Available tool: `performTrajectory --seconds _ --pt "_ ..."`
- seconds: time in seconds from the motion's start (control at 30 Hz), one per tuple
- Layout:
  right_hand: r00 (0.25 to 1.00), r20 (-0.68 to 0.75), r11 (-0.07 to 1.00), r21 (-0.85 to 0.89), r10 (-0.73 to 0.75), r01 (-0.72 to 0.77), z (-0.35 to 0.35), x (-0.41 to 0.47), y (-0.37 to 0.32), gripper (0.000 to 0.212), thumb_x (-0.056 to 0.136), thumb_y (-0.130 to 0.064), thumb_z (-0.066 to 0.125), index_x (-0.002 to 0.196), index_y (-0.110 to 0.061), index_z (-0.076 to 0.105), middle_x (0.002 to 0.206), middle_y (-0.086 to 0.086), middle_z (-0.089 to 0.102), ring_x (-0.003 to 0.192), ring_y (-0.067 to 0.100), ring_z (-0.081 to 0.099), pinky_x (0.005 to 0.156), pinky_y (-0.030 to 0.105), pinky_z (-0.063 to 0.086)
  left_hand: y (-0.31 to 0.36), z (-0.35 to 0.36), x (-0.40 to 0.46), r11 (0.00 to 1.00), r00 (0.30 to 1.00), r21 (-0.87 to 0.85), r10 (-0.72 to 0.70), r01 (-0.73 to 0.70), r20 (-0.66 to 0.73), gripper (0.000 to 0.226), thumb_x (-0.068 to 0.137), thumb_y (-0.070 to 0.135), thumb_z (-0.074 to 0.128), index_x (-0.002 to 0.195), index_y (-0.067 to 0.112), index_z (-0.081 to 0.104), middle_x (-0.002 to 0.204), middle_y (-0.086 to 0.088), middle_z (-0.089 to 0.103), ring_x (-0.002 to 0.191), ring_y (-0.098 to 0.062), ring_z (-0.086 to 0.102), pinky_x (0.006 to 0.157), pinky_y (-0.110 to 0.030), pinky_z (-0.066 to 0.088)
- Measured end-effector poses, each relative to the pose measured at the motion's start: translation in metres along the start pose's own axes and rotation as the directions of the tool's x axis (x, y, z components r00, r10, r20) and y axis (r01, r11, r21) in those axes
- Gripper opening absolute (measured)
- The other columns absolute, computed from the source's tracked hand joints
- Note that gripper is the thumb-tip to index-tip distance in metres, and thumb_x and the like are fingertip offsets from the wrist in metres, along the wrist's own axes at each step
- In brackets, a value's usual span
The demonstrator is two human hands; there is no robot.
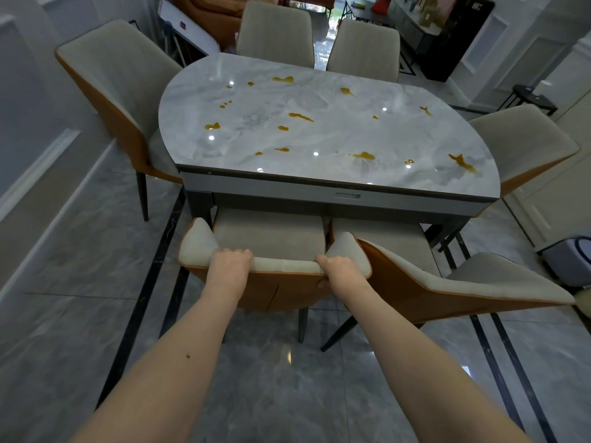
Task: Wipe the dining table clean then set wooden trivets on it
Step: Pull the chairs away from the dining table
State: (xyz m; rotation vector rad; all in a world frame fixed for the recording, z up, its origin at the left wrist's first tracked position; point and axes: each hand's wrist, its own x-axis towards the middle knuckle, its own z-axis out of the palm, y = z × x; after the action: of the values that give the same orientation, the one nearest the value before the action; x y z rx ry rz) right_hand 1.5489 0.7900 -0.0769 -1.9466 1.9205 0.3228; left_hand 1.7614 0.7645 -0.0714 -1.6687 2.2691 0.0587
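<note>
Your colours: grey marble, amber, beige

Your table [326,132] is grey-white marble spotted with amber spills [462,162]; the chair [271,276] is beige with an orange back; the floor [80,257] is grey, black-striped.

6 chairs [268,238] ring the dining table [319,187]: 2 before it, 2 behind, 1 at each end; spills [300,116] lie on it.
</note>
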Motion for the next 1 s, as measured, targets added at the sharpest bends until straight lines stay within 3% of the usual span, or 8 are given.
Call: performTrajectory --seconds 0.5,0.67,0.87,1.0 --pt "0.999 -0.033 1.000 0.018 -0.024 0.025 0.003 -0.011 0.002 0.036 0.090 -0.014 0.061 0.122 -0.019 0.049 0.109 0.006 0.063 0.102 0.025 0.060 0.085 0.036 0.048 0.004 0.000 -0.008 0.999 1.000 0.037 -0.003 0.004 -0.030 0.034 0.087 0.014 0.061 0.117 0.015 0.046 0.111 -0.003 0.060 0.102 -0.021 0.058 0.084 -0.031 0.043" --pt "1.000 -0.023 1.000 0.020 -0.015 0.015 0.004 -0.011 0.001 0.040 0.088 -0.016 0.064 0.124 -0.021 0.048 0.112 0.005 0.062 0.105 0.025 0.060 0.091 0.038 0.049 0.004 0.002 -0.008 0.999 0.999 0.047 0.005 -0.003 -0.046 0.034 0.086 0.014 0.062 0.116 0.015 0.046 0.108 -0.003 0.061 0.099 -0.021 0.059 0.082 -0.031 0.043" --pt "0.996 -0.082 0.999 -0.022 -0.033 0.031 0.006 -0.016 0.001 0.045 0.086 -0.019 0.067 0.126 -0.021 0.047 0.115 0.004 0.061 0.108 0.024 0.057 0.094 0.038 0.045 0.005 0.005 -0.010 0.999 0.998 0.031 -0.010 0.012 -0.063 0.040 0.083 0.014 0.067 0.117 0.015 0.045 0.113 -0.004 0.060 0.107 -0.023 0.056 0.091 -0.033 0.041" --pt "0.999 -0.037 1.000 -0.009 0.009 -0.009 0.005 -0.017 -0.002 0.045 0.087 -0.018 0.066 0.128 -0.021 0.046 0.116 0.005 0.061 0.108 0.026 0.058 0.094 0.040 0.046 0.004 0.007 -0.010 1.000 0.998 0.007 -0.013 0.014 -0.058 0.039 0.082 0.014 0.067 0.115 0.015 0.046 0.112 -0.004 0.060 0.106 -0.023 0.056 0.092 -0.033 0.041"
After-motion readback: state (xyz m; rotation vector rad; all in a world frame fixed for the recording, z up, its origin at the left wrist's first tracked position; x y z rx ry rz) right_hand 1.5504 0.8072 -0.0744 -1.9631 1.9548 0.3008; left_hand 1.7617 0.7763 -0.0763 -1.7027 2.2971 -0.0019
